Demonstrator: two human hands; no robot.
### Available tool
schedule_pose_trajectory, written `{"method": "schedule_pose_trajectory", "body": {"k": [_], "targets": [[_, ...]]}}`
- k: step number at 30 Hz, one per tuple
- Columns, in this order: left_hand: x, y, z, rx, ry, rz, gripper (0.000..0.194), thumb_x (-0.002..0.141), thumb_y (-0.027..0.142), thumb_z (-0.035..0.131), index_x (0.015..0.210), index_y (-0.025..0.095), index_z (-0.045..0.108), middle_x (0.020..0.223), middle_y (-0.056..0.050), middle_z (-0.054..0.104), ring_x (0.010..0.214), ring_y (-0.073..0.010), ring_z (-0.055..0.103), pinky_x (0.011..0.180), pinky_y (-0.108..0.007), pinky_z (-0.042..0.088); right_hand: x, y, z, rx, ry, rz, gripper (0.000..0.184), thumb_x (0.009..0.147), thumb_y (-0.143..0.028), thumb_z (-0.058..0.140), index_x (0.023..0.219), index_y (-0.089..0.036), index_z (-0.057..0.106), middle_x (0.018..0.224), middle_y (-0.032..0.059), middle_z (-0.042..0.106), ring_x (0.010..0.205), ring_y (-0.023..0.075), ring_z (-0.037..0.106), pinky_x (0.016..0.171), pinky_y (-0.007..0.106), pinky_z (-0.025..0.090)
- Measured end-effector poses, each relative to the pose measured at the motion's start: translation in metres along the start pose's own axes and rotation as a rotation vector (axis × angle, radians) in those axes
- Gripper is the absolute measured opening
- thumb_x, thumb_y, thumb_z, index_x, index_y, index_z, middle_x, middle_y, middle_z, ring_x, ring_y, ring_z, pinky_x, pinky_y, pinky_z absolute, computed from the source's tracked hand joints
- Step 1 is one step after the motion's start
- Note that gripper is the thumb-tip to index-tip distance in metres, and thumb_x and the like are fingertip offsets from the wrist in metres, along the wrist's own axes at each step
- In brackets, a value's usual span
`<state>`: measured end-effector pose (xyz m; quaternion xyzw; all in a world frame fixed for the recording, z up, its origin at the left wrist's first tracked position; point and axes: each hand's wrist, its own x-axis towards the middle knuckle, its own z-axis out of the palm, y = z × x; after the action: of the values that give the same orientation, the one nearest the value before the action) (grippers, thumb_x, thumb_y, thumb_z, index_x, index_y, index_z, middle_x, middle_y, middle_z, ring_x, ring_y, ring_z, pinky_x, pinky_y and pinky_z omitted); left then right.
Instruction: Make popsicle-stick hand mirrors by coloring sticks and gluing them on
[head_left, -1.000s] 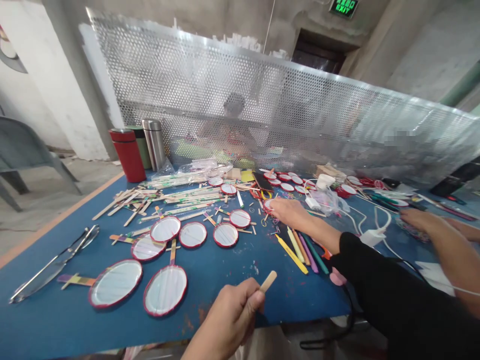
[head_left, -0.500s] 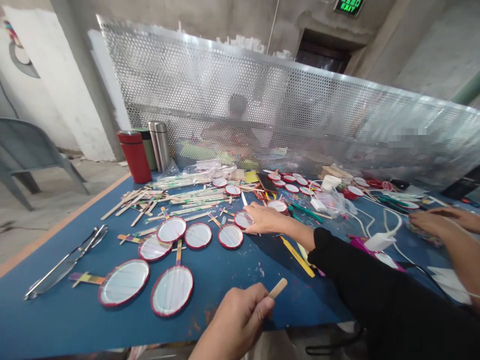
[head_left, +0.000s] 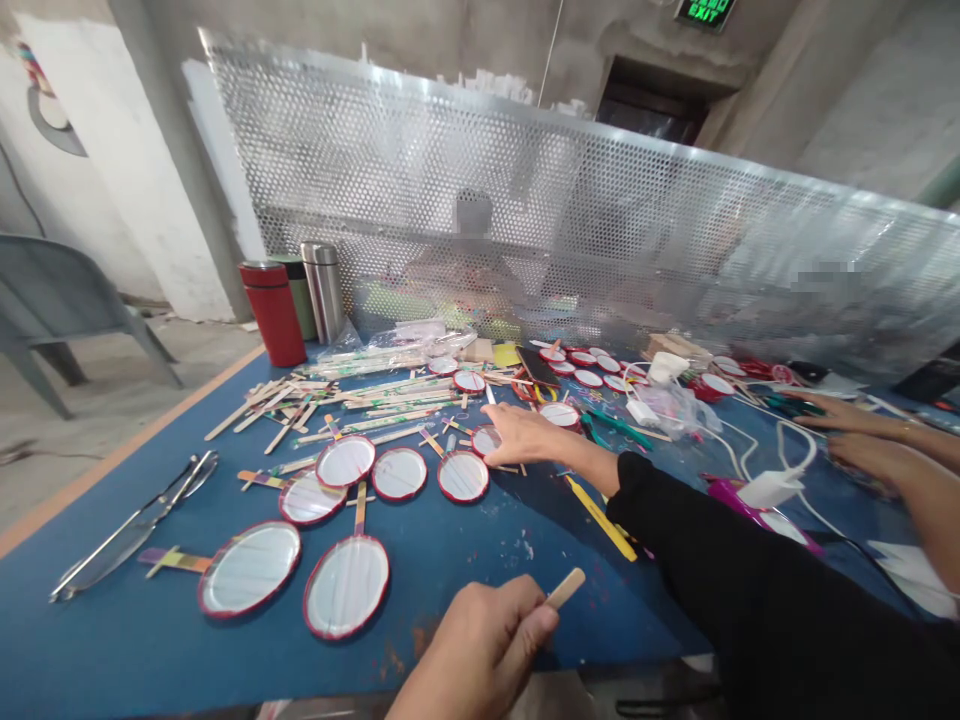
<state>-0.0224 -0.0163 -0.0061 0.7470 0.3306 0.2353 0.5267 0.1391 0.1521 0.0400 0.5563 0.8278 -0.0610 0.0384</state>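
left fingers (head_left: 534, 630): pressed together, pinching a wooden stick (head_left: 566, 590); free end points up and right, above the near part of the table (head_left: 225, 665).
large round pieces (head_left: 346, 588): two, red-rimmed, lying near each other left of the left fingers, each with a coloured stick handle.
yellow marker (head_left: 600, 517): on the table, just beside the black sleeve (head_left: 720, 560).
right fingers (head_left: 506, 422): spread, at the right side of a smaller red-rimmed round piece (head_left: 481, 440); contact cannot be told.
middle round pieces (head_left: 399, 473): on the table, left of the right fingers; two overlap.
co-worker's hands (head_left: 870, 455): far right; item beneath them unclear.
loose wooden sticks (head_left: 259, 408): heaped at left, in front of the red bottle (head_left: 274, 318).
small round pieces (head_left: 589, 378): red-rimmed, clustered beyond the right fingers.
perforated metal panel (head_left: 412, 150): upright behind everything on the table.
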Motion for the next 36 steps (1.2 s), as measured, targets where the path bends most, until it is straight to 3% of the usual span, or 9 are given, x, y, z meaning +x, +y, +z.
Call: {"method": "schedule_pose_trajectory", "body": {"k": [13,25,32,36], "targets": [[0.000,-0.003,0.001,0.055,0.031,0.036,0.041,0.097,0.050,0.032,0.066,0.023,0.037,0.048,0.007,0.042,0.047,-0.0106,0.040,0.048,-0.021,0.025,0.009,0.010,0.004,0.140,0.024,-0.011,0.085,0.062,-0.049,0.074,0.134,-0.012,0.048,0.131,0.0196,0.057,0.115,0.0337,0.058,0.089,0.037,0.048],[0.001,-0.005,0.001,0.048,0.051,0.064,0.044,0.096,0.054,0.032,0.064,0.024,0.037,0.046,0.005,0.044,0.051,-0.0129,0.044,0.049,-0.022,0.027,0.008,-0.003,-0.009,0.234,0.019,0.044,0.083,0.064,-0.053,0.073,0.133,-0.013,0.049,0.134,0.0197,0.056,0.117,0.0356,0.056,0.090,0.040,0.047],[0.001,0.000,0.000,0.037,0.032,0.021,0.039,0.097,0.048,0.034,0.066,0.024,0.036,0.046,0.006,0.042,0.046,-0.0115,0.039,0.047,-0.022,0.024,0.000,-0.006,-0.016,0.365,-0.027,0.076,0.082,0.068,-0.052,0.072,0.136,-0.013,0.046,0.122,0.0151,0.061,0.104,0.0295,0.061,0.083,0.036,0.048],[-0.001,-0.001,0.001,0.031,0.039,0.035,0.039,0.097,0.047,0.034,0.066,0.023,0.035,0.051,0.006,0.040,0.049,-0.0111,0.037,0.048,-0.022,0.025,-0.012,-0.019,-0.024,0.418,-0.021,0.035,0.080,0.070,-0.049,0.073,0.135,-0.013,0.046,0.114,0.0125,0.061,0.099,0.0269,0.061,0.081,0.036,0.047]]}}
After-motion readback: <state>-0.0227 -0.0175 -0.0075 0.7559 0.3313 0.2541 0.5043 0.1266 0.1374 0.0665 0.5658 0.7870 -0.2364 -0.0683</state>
